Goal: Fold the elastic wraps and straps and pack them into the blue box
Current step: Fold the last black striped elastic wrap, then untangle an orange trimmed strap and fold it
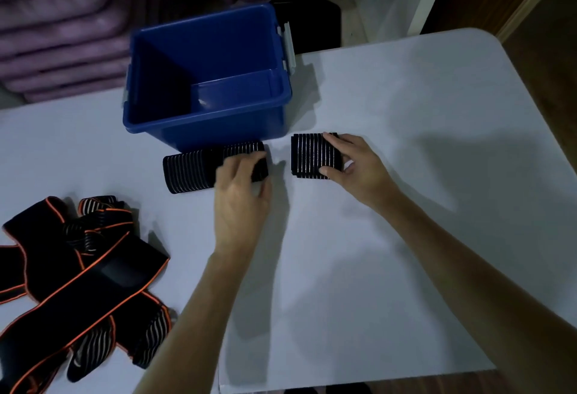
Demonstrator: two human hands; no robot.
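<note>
Your left hand (242, 192) lies over the right end of a long ribbed wrap (199, 167), fingers curled down onto its black end and gripping it, though motion blur hides exactly how the fingertips sit. The wrap runs out to the left of that hand, flat on the table (406, 106), its white stripes crossing its width. Your right hand (352, 164) grips a shorter folded wrap (313, 156): the thumb presses its near edge and the forefinger reaches over its far edge, with the rest of the piece showing to the left of your palm. The two wraps lie apart, a bare strip of table between them, and your hands are near each other without touching. Just beyond your left hand stands the blue box (175, 129), open, its near wall just behind the long wrap; whether they touch you cannot tell. Its inside is in deep shadow and nothing can be made out on the lit part of its floor. A pale latch (288, 45) stands on its right side. Well to the left of your left forearm, at the table's near edge, lies a loose pile of straps (71, 271), black with orange trim, some with striped elastic ends.
</note>
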